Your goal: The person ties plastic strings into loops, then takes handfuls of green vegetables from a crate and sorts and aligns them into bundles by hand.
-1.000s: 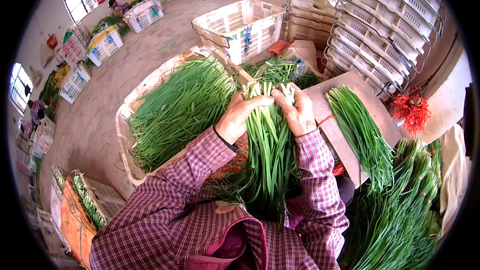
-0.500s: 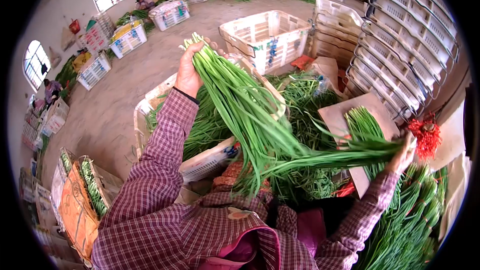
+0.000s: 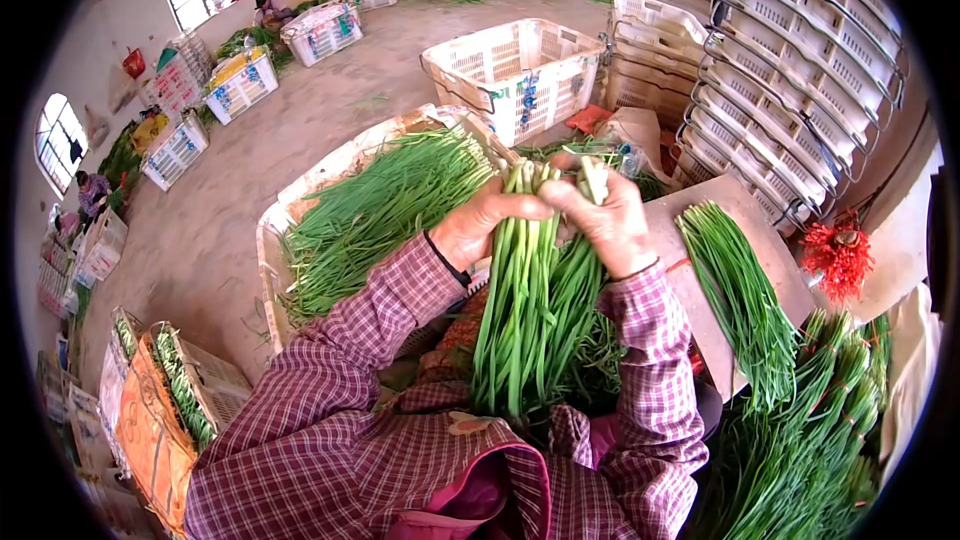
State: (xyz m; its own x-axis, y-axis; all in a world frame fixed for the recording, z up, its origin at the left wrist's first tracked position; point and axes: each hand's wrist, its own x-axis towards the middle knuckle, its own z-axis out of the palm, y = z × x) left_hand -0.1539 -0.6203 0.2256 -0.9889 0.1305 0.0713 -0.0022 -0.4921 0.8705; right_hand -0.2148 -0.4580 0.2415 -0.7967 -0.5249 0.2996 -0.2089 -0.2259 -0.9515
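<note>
In the middle, my left hand (image 3: pixel 478 228) is closed around a bunch of chives (image 3: pixel 515 310), its pale cut ends up and its green leaves hanging toward my lap. Right beside it, my right hand (image 3: pixel 610 225) grips a smaller bunch of chives (image 3: pixel 575 295) near the pale ends. The two hands almost touch, and the bunches hang side by side. A crate (image 3: pixel 270 250) to the left holds loose chives (image 3: pixel 385 205). On the right, a pile of chives (image 3: pixel 735 295) lies across a flat board (image 3: pixel 670 285).
Tied bundles of chives (image 3: pixel 810 430) are heaped at the lower right, below a hanging cluster of red ties (image 3: pixel 838 258). A tall stack of crates (image 3: pixel 800 80) rises at the back right. Beyond my crate stands another white crate (image 3: pixel 520 70). Other people (image 3: pixel 92 195) sit along the walls.
My left hand has come down and right, and my right hand has swung in from the far right. Their bunches, previously stretched apart, now hang side by side.
</note>
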